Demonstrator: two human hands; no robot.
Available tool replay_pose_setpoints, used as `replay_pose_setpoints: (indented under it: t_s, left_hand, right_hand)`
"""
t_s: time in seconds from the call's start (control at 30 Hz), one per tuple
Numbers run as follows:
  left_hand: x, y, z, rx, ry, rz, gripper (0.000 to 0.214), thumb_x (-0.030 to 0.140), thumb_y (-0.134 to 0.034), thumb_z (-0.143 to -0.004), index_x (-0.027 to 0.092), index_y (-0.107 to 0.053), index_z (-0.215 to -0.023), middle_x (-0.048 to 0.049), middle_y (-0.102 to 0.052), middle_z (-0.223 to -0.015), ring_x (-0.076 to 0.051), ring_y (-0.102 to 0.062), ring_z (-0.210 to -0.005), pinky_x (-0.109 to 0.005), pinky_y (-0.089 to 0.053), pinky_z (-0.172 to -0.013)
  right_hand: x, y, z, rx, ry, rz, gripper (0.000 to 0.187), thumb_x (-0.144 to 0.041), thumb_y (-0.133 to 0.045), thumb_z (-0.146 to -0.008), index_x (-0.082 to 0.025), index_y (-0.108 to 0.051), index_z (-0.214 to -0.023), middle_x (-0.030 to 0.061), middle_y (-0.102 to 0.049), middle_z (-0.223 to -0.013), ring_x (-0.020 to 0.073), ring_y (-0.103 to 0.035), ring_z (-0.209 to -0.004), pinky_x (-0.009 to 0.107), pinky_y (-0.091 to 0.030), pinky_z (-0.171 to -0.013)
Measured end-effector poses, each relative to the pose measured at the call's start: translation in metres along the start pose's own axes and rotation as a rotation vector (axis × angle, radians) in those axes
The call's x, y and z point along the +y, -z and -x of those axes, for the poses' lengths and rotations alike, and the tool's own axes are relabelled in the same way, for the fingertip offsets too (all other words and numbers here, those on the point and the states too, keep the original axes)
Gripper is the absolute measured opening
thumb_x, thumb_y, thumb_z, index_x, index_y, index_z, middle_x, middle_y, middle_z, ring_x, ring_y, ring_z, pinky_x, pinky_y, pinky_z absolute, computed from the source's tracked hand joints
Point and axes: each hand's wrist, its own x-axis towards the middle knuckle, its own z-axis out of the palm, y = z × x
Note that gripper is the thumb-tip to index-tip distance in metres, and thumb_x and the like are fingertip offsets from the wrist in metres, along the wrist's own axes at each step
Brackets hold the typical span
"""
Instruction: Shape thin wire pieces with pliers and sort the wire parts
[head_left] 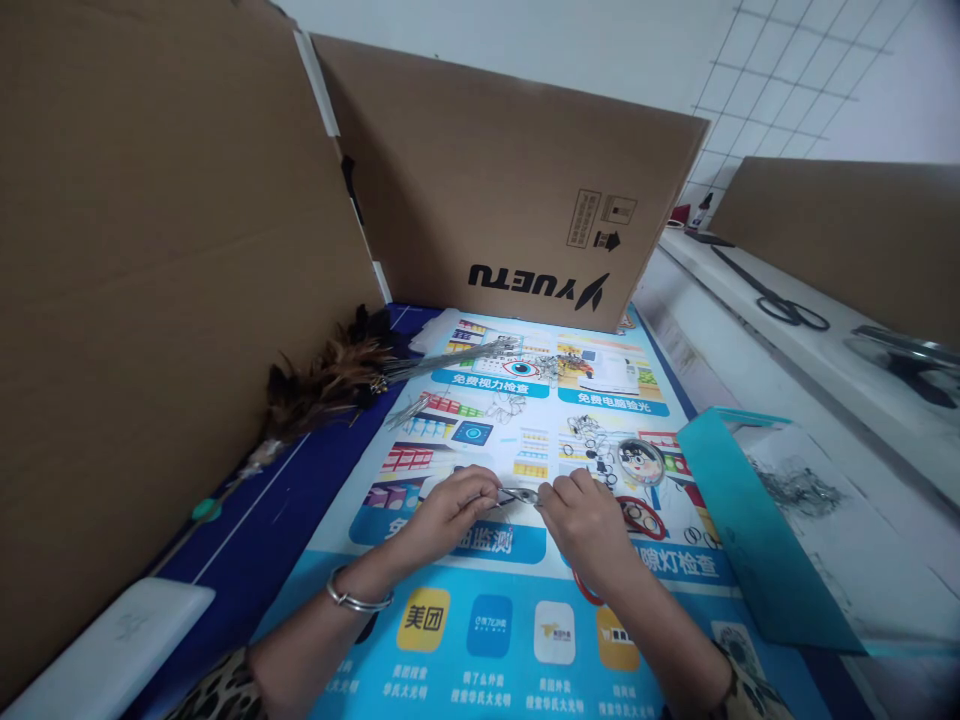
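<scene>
My left hand (450,512) and my right hand (585,520) meet over a blue printed poster (517,630) on the table. Both are closed in a pinch on a small metal piece (523,495) held between them. A silver bangle (352,598) circles my left wrist. Small metal rings and wire parts (592,440) lie scattered just beyond my hands, with a round lens-like piece (640,460) and red rings (641,515) by my right hand.
Cardboard panels (150,250) wall the left and back; the rear one reads YUETU (525,200). A feather duster (330,385) lies at left. A teal folder (757,520) with metal bits sits at right. Scissors (780,300) rest on a white ledge.
</scene>
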Motion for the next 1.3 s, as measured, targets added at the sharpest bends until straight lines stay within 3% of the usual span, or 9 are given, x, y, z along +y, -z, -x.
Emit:
replay_pose_setpoints:
  t_s: [0.8,1.03,1.3]
  left_hand:
    - [-0.002,-0.004,0.0,0.011,-0.003,-0.049,0.019,0.022,-0.041,-0.086,0.017,-0.058,-0.078,-0.0049,-0.058,-0.08,-0.016,-0.053,-0.078,-0.028,-0.042,-0.072]
    - [-0.001,-0.003,0.002,0.134,0.07,0.005,0.016,0.022,-0.044,-0.085,0.017,-0.058,-0.079,-0.0048,-0.058,-0.083,-0.016,-0.053,-0.081,-0.028,-0.042,-0.075]
    - [-0.002,-0.003,0.003,0.317,0.136,0.054,0.014,0.023,-0.045,-0.085,0.016,-0.056,-0.08,-0.005,-0.057,-0.085,-0.017,-0.053,-0.084,-0.028,-0.041,-0.077]
  right_hand:
    - [-0.004,0.001,0.002,0.01,0.024,-0.005,0.016,-0.015,-0.042,-0.087,-0.019,-0.055,-0.096,0.0057,-0.053,-0.084,0.0191,-0.042,-0.081,0.032,-0.029,-0.067]
    - [-0.005,-0.012,0.001,0.072,-0.141,-0.285,0.02,-0.033,-0.048,-0.085,-0.019,-0.058,-0.095,0.0063,-0.055,-0.087,0.0191,-0.045,-0.087,0.03,-0.035,-0.075]
    - [-0.007,-0.021,0.0,0.067,-0.284,-0.611,0.021,-0.035,-0.05,-0.082,-0.021,-0.057,-0.097,0.0059,-0.055,-0.092,0.0203,-0.049,-0.09,0.03,-0.041,-0.075]
